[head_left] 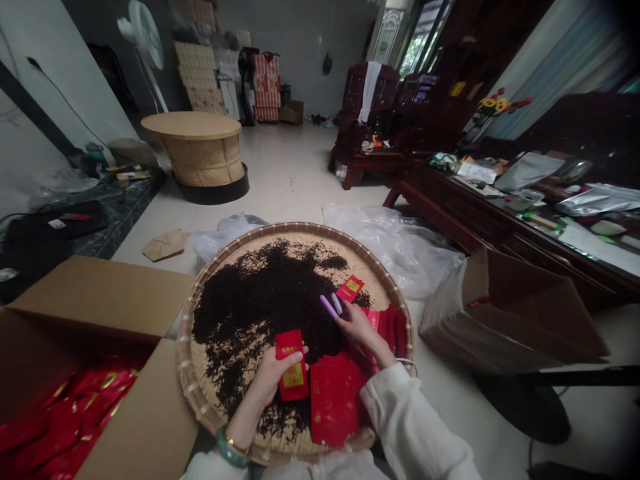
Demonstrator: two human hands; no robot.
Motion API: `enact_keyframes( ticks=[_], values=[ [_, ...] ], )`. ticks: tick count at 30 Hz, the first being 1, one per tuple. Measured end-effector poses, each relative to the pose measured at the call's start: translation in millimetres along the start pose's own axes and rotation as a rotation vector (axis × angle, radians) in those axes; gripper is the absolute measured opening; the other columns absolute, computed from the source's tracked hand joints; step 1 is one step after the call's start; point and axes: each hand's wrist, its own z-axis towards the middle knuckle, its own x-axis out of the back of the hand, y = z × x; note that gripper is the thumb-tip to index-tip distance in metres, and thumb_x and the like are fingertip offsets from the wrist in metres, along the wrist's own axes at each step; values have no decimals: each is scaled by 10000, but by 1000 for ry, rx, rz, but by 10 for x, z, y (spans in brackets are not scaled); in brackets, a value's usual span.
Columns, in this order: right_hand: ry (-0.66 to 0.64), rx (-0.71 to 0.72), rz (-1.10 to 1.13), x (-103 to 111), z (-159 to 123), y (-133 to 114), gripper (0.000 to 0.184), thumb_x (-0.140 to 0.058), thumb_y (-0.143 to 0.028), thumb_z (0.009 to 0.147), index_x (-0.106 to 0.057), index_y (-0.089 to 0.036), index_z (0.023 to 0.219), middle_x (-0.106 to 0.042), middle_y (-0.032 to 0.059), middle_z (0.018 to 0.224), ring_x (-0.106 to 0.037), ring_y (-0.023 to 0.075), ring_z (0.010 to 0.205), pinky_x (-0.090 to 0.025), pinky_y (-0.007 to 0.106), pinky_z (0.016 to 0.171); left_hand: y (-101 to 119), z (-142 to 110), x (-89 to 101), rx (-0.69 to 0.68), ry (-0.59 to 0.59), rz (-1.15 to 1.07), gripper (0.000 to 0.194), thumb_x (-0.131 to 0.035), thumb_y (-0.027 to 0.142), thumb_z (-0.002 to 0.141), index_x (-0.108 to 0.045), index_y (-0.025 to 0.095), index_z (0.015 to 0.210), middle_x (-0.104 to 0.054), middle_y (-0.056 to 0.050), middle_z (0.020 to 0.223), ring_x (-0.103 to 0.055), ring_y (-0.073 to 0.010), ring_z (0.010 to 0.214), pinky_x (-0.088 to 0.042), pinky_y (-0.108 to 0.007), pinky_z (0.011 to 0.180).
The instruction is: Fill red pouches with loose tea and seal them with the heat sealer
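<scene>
My left hand is closed around a red packet with gold print, held upright over the near part of a round bamboo tray. Dark, loose tea-like leaves are spread across the tray. In my right hand is a slim purple-and-silver tool, its tip pointing up and left above the leaves; its exact kind is unclear. A small red packet lies just beyond the right hand. Flat red packets are stacked between my forearms, and more stand along the tray's right side.
At left, an open cardboard box contains many red packets. Another open box is to the right, beside clear plastic sheeting. A dark wooden table bears clutter. A round lidded basket stands farther back.
</scene>
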Motion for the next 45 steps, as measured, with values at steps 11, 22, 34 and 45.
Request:
enact_keyframes(
  ticks=[11,22,34,45],
  values=[
    [1,-43,177,186,106,-135,513,-614,-266,765,-540,-121,1252,-635,140,1181,-600,285,1037,-448,372,894,13,-24,-9,8,-8,-1,580,-915,371,398,-680,102,855,-775,-138,840,-698,-198,549,-555,-285,542],
    [-482,431,205,548,-445,-1066,370,-596,-471,834,-701,-177,1033,-705,36,841,-598,176,705,-404,231,623,-11,-37,-39,-22,-109,84,423,-895,281,462,-703,98,791,-734,-65,646,-677,-193,522,-538,-282,556],
    [-494,328,297,404,-384,-1103,266,-597,-381,821,-742,-158,816,-603,-30,623,-456,97,561,-301,196,515,-39,-60,-12,39,-201,-54,514,-827,518,560,-666,127,851,-731,-67,682,-704,-223,608,-550,-306,605],
    [-395,353,290,355,-361,-1092,245,-624,-359,817,-748,-148,830,-625,-16,697,-517,118,638,-341,195,564,-44,-61,-34,168,-125,-182,543,-524,608,816,-677,87,851,-715,-95,630,-662,-195,492,-536,-296,490]
  ],
)
